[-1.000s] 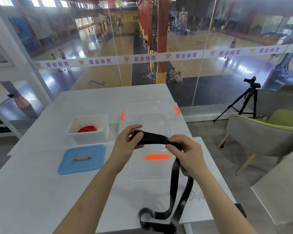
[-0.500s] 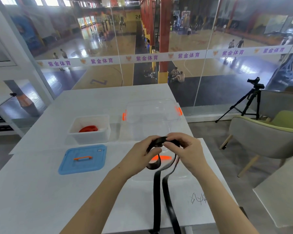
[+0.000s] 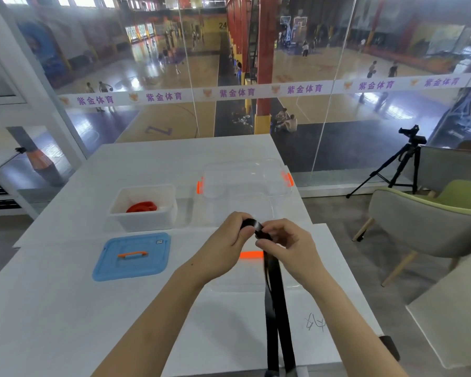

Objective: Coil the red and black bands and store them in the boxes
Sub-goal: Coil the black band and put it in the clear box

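Black band (image 3: 275,308): small coil pinched between left hand (image 3: 223,246) and right hand (image 3: 288,248), above near table (image 3: 65,308); tails hang past near edge. Judged limp, light, springy: pinch the coil's flat sides.

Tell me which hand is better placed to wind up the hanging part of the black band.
Probably the right hand: the loose strands of the long flat black band hang directly below it, while the left hand pinches the small coil and can steady it.
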Action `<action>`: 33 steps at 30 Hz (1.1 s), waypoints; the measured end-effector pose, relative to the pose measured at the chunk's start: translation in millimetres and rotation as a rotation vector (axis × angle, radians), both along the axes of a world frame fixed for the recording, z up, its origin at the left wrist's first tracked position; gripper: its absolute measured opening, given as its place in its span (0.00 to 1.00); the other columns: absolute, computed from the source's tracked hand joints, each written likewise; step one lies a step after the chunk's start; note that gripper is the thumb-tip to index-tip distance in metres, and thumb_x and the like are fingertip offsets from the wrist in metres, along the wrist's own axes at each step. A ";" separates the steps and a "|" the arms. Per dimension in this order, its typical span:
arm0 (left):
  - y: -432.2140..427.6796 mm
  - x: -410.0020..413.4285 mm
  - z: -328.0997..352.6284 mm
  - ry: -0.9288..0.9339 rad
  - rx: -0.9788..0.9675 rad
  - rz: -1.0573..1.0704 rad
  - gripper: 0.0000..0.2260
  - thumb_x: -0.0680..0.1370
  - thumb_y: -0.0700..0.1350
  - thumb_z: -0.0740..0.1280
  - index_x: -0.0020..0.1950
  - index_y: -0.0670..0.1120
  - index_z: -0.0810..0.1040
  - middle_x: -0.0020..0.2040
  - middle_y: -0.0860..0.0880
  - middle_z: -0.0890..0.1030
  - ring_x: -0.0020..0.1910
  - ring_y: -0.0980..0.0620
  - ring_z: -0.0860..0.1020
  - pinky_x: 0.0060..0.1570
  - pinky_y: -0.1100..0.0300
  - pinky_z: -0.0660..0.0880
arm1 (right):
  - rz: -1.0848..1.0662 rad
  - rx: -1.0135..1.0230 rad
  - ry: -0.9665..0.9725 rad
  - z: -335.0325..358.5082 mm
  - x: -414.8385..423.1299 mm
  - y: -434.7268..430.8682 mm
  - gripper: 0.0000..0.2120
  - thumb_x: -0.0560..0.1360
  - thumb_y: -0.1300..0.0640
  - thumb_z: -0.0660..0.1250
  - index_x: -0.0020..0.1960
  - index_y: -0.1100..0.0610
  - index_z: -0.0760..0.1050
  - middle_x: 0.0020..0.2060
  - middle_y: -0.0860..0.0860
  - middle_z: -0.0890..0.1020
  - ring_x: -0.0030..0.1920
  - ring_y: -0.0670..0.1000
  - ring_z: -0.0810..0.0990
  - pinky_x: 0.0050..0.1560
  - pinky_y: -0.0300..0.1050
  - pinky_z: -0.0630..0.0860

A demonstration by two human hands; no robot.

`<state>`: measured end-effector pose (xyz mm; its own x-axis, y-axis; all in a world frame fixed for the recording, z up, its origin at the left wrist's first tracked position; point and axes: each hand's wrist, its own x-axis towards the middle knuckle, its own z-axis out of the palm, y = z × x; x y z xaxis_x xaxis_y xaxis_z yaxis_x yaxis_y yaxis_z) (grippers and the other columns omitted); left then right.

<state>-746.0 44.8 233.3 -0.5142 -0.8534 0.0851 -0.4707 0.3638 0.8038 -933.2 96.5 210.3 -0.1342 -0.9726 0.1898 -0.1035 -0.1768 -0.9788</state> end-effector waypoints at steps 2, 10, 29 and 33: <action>-1.3 0.4 3.7 0.052 0.000 0.025 0.08 0.87 0.50 0.55 0.60 0.53 0.73 0.56 0.58 0.76 0.51 0.66 0.75 0.49 0.65 0.70 | 0.019 0.019 -0.019 -5.9 2.0 1.2 0.12 0.72 0.67 0.79 0.50 0.55 0.82 0.46 0.53 0.88 0.48 0.53 0.88 0.55 0.46 0.83; -5.8 -1.4 15.1 0.146 -0.015 0.084 0.06 0.87 0.49 0.56 0.60 0.54 0.72 0.47 0.59 0.73 0.40 0.67 0.74 0.45 0.66 0.68 | 0.062 0.077 -0.118 -17.1 16.2 -1.5 0.12 0.73 0.68 0.78 0.50 0.56 0.79 0.49 0.57 0.89 0.54 0.60 0.88 0.62 0.62 0.82; -40.8 12.6 73.8 0.247 -0.114 0.154 0.11 0.87 0.45 0.57 0.66 0.53 0.75 0.47 0.53 0.79 0.52 0.55 0.78 0.53 0.68 0.72 | -0.019 -0.337 -0.019 116.8 -3.0 -81.1 0.09 0.76 0.65 0.76 0.50 0.52 0.87 0.47 0.58 0.89 0.49 0.62 0.89 0.60 0.61 0.84; -48.4 13.4 84.8 0.313 -0.114 0.196 0.12 0.86 0.45 0.59 0.67 0.50 0.77 0.51 0.45 0.82 0.56 0.48 0.80 0.58 0.56 0.74 | -0.013 -0.371 -0.006 128.3 -4.1 -92.7 0.08 0.76 0.66 0.75 0.53 0.58 0.86 0.47 0.61 0.89 0.49 0.63 0.89 0.59 0.60 0.84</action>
<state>-732.6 -3.6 318.1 -0.2762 -0.9089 0.3124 -0.2782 0.3867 0.8792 -937.3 3.8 338.6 -0.1486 -0.8357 0.5287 -0.1027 -0.5187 -0.8488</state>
